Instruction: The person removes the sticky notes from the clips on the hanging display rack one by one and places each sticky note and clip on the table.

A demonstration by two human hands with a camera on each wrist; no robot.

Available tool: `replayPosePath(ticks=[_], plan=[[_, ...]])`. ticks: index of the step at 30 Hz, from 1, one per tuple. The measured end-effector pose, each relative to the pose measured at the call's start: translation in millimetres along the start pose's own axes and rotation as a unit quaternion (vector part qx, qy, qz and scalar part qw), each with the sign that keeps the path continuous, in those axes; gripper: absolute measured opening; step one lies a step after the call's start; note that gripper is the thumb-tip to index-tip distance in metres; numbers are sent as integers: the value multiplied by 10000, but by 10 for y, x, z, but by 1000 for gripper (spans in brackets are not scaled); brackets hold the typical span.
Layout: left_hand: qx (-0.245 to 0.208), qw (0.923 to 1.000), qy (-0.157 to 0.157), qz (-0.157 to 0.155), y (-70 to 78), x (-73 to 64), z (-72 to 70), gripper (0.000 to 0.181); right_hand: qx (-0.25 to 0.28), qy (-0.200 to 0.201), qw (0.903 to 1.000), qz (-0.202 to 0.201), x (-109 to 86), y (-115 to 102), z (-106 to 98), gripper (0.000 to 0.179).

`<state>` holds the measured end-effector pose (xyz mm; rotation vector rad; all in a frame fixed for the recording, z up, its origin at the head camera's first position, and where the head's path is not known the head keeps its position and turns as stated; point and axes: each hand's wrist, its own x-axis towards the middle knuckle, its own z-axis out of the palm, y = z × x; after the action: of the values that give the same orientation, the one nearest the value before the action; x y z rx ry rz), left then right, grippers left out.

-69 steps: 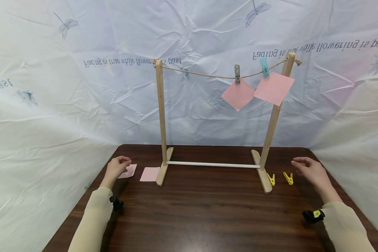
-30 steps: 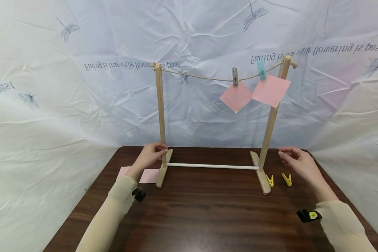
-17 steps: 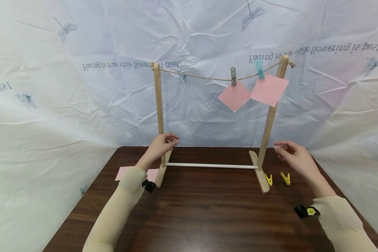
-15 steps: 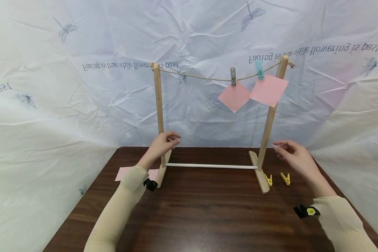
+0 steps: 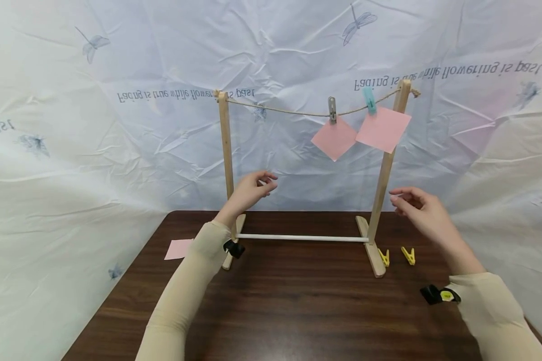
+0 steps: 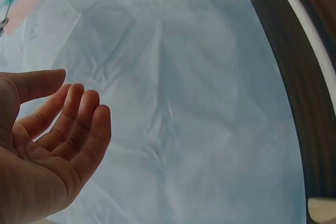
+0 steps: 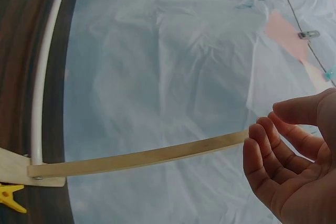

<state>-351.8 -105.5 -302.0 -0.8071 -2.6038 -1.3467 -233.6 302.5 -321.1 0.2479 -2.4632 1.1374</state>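
My left hand (image 5: 252, 189) is raised in front of the wooden rack's left post (image 5: 226, 145), its fingers loosely bent and holding nothing. Just right of the right post (image 5: 385, 175) hovers my right hand (image 5: 422, 208), also bare, with relaxed fingers. From the rope (image 5: 282, 109) between the posts hang two pink paper squares. A grey clothespin (image 5: 332, 110) clips the left square (image 5: 335, 139) by a corner; a light blue clothespin (image 5: 369, 100) clips the right square (image 5: 384, 129). In the right wrist view, the right post (image 7: 147, 156) runs behind the fingertips.
A pink paper (image 5: 178, 249) lies at the table's left, partly behind the left sleeve. Two yellow clothespins, one at the rack's right foot (image 5: 383, 256) and another (image 5: 408, 255) beside it, lie on the brown table (image 5: 307, 301). A white rod (image 5: 302, 237) joins the feet.
My left hand has moved from the papers at the left, rightward and up past the left post. My right hand has risen and shifted slightly left. The left arm now covers the second loose paper.
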Motion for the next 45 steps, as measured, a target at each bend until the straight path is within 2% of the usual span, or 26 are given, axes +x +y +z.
replayPosePath(ticks=[4,10,16,22,29,33,45], plan=[[-209,9998,-15,40,89,98,61,27,118,17,9999,-22,17,-63,-42,37],[-752,9972,12,46,213,203,146,30,276,132,9995,-34,76,-206,-91,37],[-1153,9932,120,40,300,310,234,33,369,271,9983,-373,184,-383,-190,32],[-1328,9911,75,57,350,354,266,34,493,416,9968,-464,293,-636,-256,33],[-1569,9876,-32,-8,424,437,291,39,836,633,9911,-817,463,-886,-332,32],[-1715,9851,-128,-42,476,477,320,43,1014,699,9885,-876,567,-1018,-353,30],[-1874,9817,-243,240,571,569,492,44,1250,757,9844,-985,779,-1385,-368,29]])
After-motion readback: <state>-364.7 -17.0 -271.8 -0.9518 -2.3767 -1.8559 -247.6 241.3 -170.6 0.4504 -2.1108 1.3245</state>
